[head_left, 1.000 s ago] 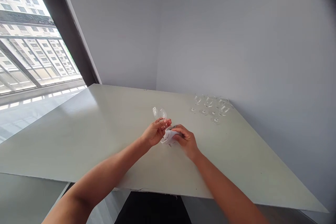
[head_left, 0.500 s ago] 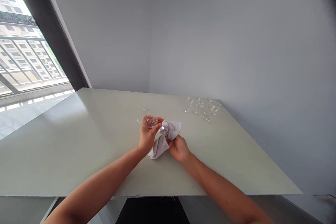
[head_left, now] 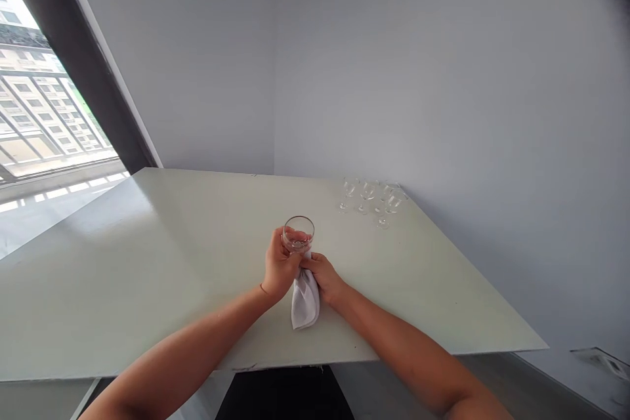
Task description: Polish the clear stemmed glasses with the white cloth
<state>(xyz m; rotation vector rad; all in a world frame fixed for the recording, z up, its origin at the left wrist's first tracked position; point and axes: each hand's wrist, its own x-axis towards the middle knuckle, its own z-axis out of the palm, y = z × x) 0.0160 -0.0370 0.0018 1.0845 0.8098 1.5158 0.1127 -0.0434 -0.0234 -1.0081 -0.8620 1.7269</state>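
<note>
A clear stemmed glass [head_left: 298, 235] is upright over the table, its round rim facing up toward me. My left hand [head_left: 282, 268] is wrapped around the bowl from the left and below. From the right, my right hand [head_left: 325, 275] pinches a white cloth [head_left: 306, 305] just under the bowl, where the stem is hidden by cloth and fingers. The cloth's loose end hangs down between my wrists.
Several stemmed glasses [head_left: 367, 195] stand in a group at the table's back right, near the wall. The pale table [head_left: 172, 262] has its front edge close to me. A window with a railing is at the far left.
The glass has turned from tilted on its side to upright, rim up. My right hand has moved in beside my left, and the cloth now hangs down in a narrow fold.
</note>
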